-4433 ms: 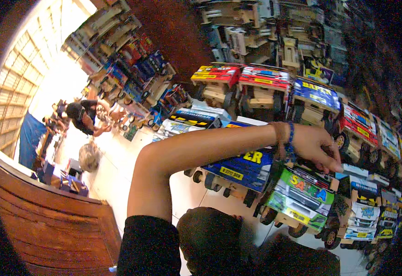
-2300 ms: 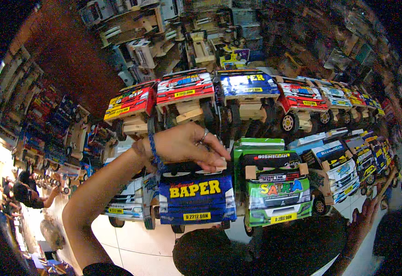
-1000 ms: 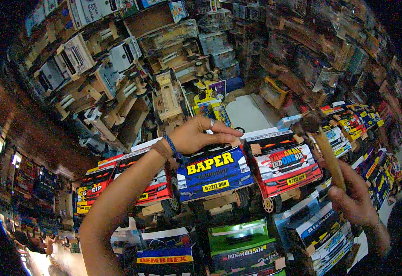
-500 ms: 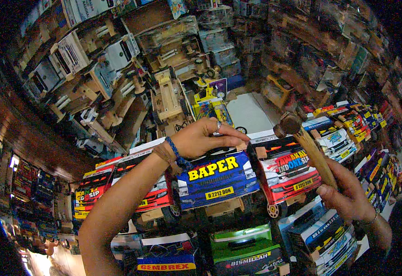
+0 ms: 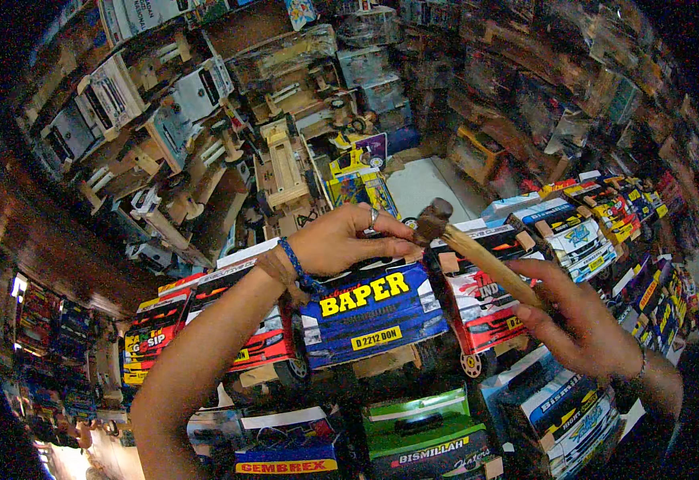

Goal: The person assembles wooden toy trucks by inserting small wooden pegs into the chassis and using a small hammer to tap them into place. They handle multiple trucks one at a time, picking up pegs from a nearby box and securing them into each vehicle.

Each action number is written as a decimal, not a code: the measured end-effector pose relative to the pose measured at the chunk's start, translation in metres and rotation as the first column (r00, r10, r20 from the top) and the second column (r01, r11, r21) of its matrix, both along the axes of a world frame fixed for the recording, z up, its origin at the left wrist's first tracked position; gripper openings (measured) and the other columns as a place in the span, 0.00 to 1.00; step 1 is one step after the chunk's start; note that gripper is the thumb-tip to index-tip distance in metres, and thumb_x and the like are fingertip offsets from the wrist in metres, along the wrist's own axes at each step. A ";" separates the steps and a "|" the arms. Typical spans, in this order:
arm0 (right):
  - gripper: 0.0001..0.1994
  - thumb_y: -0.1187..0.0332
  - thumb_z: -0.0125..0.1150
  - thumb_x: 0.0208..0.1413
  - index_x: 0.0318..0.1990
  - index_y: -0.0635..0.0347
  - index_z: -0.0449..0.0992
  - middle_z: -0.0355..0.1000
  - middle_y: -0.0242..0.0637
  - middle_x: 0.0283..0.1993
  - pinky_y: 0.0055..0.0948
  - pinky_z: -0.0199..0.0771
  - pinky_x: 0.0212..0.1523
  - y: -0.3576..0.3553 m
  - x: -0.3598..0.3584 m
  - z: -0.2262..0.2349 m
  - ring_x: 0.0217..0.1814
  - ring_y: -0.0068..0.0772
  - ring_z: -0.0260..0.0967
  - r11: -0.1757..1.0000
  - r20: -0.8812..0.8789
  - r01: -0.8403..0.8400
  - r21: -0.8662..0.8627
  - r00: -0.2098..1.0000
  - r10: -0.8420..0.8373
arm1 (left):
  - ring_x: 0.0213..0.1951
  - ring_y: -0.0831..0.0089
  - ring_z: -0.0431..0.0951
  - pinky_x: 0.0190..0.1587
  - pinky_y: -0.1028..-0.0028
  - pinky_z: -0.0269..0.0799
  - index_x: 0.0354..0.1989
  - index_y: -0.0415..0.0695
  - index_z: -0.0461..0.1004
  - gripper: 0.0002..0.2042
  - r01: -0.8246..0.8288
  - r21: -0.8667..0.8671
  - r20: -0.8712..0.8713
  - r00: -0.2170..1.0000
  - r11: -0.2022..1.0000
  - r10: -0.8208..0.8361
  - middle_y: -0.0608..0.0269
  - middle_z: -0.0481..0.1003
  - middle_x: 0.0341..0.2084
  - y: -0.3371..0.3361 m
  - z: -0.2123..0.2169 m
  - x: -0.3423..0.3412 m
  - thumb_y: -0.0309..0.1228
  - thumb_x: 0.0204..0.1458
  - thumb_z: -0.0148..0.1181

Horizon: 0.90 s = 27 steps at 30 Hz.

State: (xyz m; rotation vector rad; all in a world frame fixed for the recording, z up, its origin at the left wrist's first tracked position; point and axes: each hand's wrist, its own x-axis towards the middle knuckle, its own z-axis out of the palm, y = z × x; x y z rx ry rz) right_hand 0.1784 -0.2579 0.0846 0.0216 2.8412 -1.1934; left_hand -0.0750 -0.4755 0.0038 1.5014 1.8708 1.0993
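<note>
My left hand (image 5: pixel 353 240) bends over the top edge of a blue toy truck front (image 5: pixel 375 316) with yellow lettering. Its thumb and fingers are pinched together at the truck's upper right corner, and what they hold is hidden. A hammer (image 5: pixel 489 268) with a wooden handle and a dark metal head is gripped in my right hand (image 5: pixel 577 324). The hammer's head hangs right beside my left fingertips. Just right of them, a small wooden block (image 5: pixel 448 262) sits on the upper corner of a red and white toy truck (image 5: pixel 489 308).
More toy trucks stand in a row on both sides, including a red and yellow one (image 5: pixel 153 340). Below are a green truck (image 5: pixel 421 428) and a blue one (image 5: pixel 285 444). Behind lie an unpainted wooden chassis (image 5: pixel 285 168), a white board (image 5: pixel 425 188) and stacked wrapped toys.
The hammer has swung left and down, its head now against my left fingertips. My right hand moved left with it. My left hand keeps its pinch at the truck's corner.
</note>
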 end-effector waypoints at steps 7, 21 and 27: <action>0.23 0.70 0.55 0.61 0.64 0.62 0.63 0.76 0.49 0.46 0.37 0.75 0.42 -0.003 -0.016 0.000 0.44 0.44 0.77 0.958 -0.127 -0.150 0.245 0.974 0.185 | 0.45 0.76 0.76 0.51 0.73 0.71 0.49 0.43 0.77 0.13 -0.050 -0.106 -0.157 0.987 0.993 0.033 0.66 0.80 0.42 -0.003 -0.008 -0.007 0.31 0.57 0.62; 0.30 0.79 0.58 0.56 0.67 0.56 0.61 0.75 0.52 0.49 0.38 0.76 0.47 -0.013 -0.015 0.004 0.45 0.50 0.77 0.862 0.024 -0.240 0.447 0.966 0.257 | 0.42 0.77 0.76 0.50 0.75 0.70 0.52 0.45 0.77 0.15 0.062 0.014 0.112 0.992 0.998 -0.063 0.64 0.80 0.41 -0.001 -0.008 -0.006 0.30 0.56 0.59; 0.31 0.81 0.55 0.55 0.68 0.59 0.59 0.74 0.54 0.52 0.38 0.75 0.49 -0.018 -0.014 0.008 0.48 0.52 0.76 0.901 0.021 -0.222 0.373 0.973 0.231 | 0.39 0.82 0.75 0.46 0.76 0.71 0.51 0.46 0.78 0.15 0.046 -0.025 0.140 0.989 0.999 -0.042 0.65 0.81 0.37 0.000 -0.007 -0.003 0.36 0.58 0.61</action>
